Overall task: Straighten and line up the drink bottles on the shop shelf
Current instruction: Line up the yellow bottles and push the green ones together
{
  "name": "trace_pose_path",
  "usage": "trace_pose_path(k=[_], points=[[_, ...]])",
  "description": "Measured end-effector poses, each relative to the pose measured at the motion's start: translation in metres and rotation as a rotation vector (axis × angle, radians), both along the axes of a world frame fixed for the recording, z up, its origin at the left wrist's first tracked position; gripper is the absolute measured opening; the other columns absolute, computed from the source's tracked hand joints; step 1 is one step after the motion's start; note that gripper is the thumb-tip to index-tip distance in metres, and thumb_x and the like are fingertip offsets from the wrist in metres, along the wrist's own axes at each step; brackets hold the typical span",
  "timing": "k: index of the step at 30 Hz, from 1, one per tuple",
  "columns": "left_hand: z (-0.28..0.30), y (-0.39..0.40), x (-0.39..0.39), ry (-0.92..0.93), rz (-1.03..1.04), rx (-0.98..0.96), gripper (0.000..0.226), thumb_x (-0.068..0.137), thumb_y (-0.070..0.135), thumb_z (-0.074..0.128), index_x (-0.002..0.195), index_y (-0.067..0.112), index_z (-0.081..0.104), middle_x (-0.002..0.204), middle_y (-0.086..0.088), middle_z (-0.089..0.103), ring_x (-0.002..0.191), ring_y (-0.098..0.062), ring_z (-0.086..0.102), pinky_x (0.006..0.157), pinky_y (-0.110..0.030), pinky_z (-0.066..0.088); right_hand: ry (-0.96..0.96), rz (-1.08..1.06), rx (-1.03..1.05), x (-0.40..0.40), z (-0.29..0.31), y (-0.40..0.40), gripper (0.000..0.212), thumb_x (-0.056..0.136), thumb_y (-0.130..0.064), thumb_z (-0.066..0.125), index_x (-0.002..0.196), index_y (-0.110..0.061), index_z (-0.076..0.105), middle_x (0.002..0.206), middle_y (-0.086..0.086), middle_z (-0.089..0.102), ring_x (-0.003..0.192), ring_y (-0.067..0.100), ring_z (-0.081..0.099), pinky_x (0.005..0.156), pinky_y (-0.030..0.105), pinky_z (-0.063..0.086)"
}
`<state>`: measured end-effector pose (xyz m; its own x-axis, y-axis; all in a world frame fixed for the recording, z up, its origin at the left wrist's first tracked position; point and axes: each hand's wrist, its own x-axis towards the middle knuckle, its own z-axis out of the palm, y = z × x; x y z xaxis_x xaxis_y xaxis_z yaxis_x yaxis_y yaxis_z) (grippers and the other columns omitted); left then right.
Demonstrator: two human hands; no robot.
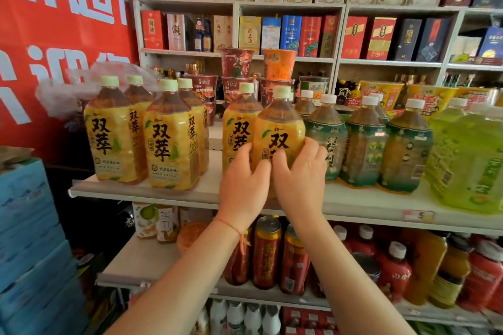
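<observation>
1. On the white shelf (190, 194) at chest height, I see both hands wrapped around one yellow-labelled tea bottle (280, 128) with a pale green cap, standing near the front edge, about mid-shelf.
2. My left hand (242, 185) grasps the bottle's lower left side, fingers curled up onto the label; a thin red string sits on that wrist.
3. My right hand (299, 171) grasps the lower right side, thumb and fingers curved round the label, so the bottle is clasped between the two palms.
4. The held bottle looks upright, perhaps tilted slightly; I cannot tell whether its base rests on the shelf, since the hands cover it.
5. Just behind and to its left stands a second yellow bottle (238, 122), touching or nearly touching the held one.
6. Further left, well apart from these, a group of four yellow bottles (168, 133) stands in two rows, with loose clear plastic wrap behind their caps.
7. Right of the held bottle, dark green-labelled bottles (362, 144) with white caps stand close together, the nearest just beside my right hand.
8. At the far right stand light green bottles (468, 160).
9. Below, a lower shelf holds red cans (268, 253) and red bottles (394, 272).
</observation>
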<state>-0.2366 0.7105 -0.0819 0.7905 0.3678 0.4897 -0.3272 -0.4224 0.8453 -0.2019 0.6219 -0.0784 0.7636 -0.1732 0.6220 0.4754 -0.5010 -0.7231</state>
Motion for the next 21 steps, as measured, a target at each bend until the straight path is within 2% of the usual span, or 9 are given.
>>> trace_pose_path(k=[4, 6, 8, 10, 13, 15, 18, 19, 21], points=[[0.000, 0.013, 0.001, -0.026, 0.014, -0.019, 0.027, 0.101, 0.033, 0.049, 0.127, 0.029, 0.057, 0.112, 0.017, 0.064, 0.104, -0.003, 0.058, 0.093, -0.038, 0.050, -0.025, -0.021, -0.009, -0.001, -0.001, 0.010, 0.043, 0.090, -0.030, 0.060, 0.125, -0.010, 0.045, 0.110, 0.000, 0.039, 0.101, 0.023, 0.043, 0.086, 0.038, 0.044], [-0.002, 0.017, 0.003, -0.049, 0.017, -0.013, 0.030, 0.102, 0.037, 0.048, 0.129, 0.025, 0.056, 0.120, 0.014, 0.059, 0.113, -0.006, 0.054, 0.102, -0.037, 0.045, -0.022, -0.021, -0.006, 0.000, -0.001, 0.011, 0.045, 0.090, -0.033, 0.060, 0.126, -0.011, 0.045, 0.111, 0.000, 0.040, 0.102, 0.023, 0.044, 0.086, 0.038, 0.045], [0.001, 0.026, 0.009, -0.059, 0.069, -0.045, 0.049, 0.101, 0.049, 0.044, 0.139, 0.017, 0.050, 0.126, 0.009, 0.053, 0.125, -0.011, 0.044, 0.111, -0.036, 0.035, -0.009, -0.004, -0.001, 0.001, -0.001, 0.011, 0.051, 0.089, -0.036, 0.062, 0.130, -0.011, 0.045, 0.113, 0.000, 0.041, 0.105, 0.023, 0.045, 0.087, 0.037, 0.045], [0.007, 0.037, 0.017, -0.004, 0.050, -0.186, 0.066, 0.100, 0.058, 0.042, 0.149, 0.014, 0.038, 0.139, 0.007, 0.051, 0.134, -0.015, 0.039, 0.113, -0.038, 0.031, 0.042, 0.031, -0.019, 0.003, 0.000, 0.009, 0.060, 0.089, -0.042, 0.063, 0.136, -0.012, 0.043, 0.115, -0.001, 0.039, 0.110, 0.023, 0.044, 0.089, 0.034, 0.042], [0.013, 0.052, 0.032, 0.185, -0.042, -0.350, 0.086, 0.092, 0.071, 0.041, 0.161, 0.027, 0.015, 0.166, 0.002, 0.023, 0.151, -0.023, 0.023, 0.121, -0.052, 0.022, 0.186, 0.108, -0.054, 0.010, 0.001, 0.004, 0.074, 0.084, -0.056, 0.065, 0.141, -0.016, 0.041, 0.118, 0.003, 0.042, 0.117, 0.027, 0.042, 0.098, 0.040, 0.042], [0.012, 0.054, 0.037, 0.234, -0.081, -0.353, 0.082, 0.094, 0.068, 0.044, 0.161, 0.031, 0.014, 0.164, 0.003, 0.026, 0.149, -0.025, 0.028, 0.120, -0.051, 0.025, 0.243, 0.137, -0.063, 0.012, 0.000, 0.005, 0.086, 0.081, -0.061, 0.067, 0.147, -0.017, 0.034, 0.126, 0.007, 0.046, 0.120, 0.030, 0.041, 0.103, 0.048, 0.042], [0.009, 0.054, 0.039, 0.191, -0.113, -0.348, 0.064, 0.095, 0.048, 0.056, 0.151, 0.028, 0.033, 0.137, 0.007, 0.056, 0.127, -0.022, 0.055, 0.107, -0.048, 0.045, 0.214, 0.133, -0.052, 0.009, -0.001, 0.012, 0.091, 0.073, -0.067, 0.065, 0.143, -0.018, 0.035, 0.126, 0.005, 0.052, 0.117, 0.030, 0.045, 0.102, 0.052, 0.044], [0.010, 0.053, 0.037, 0.188, -0.106, -0.336, 0.056, 0.098, 0.038, 0.058, 0.147, 0.026, 0.035, 0.127, 0.009, 0.058, 0.120, -0.021, 0.058, 0.102, -0.045, 0.050, 0.196, 0.126, -0.049, 0.007, -0.001, 0.014, 0.094, 0.068, -0.072, 0.061, 0.141, -0.018, 0.037, 0.123, 0.003, 0.054, 0.115, 0.029, 0.048, 0.100, 0.052, 0.046], [0.012, 0.056, 0.041, 0.209, -0.020, -0.242, 0.048, 0.102, 0.027, 0.056, 0.145, 0.021, 0.035, 0.121, 0.006, 0.054, 0.117, -0.024, 0.059, 0.099, -0.046, 0.052, 0.171, 0.123, -0.058, 0.004, -0.003, 0.019, 0.098, 0.062, -0.078, 0.055, 0.138, -0.018, 0.039, 0.121, 0.002, 0.056, 0.112, 0.028, 0.052, 0.095, 0.050, 0.051]])
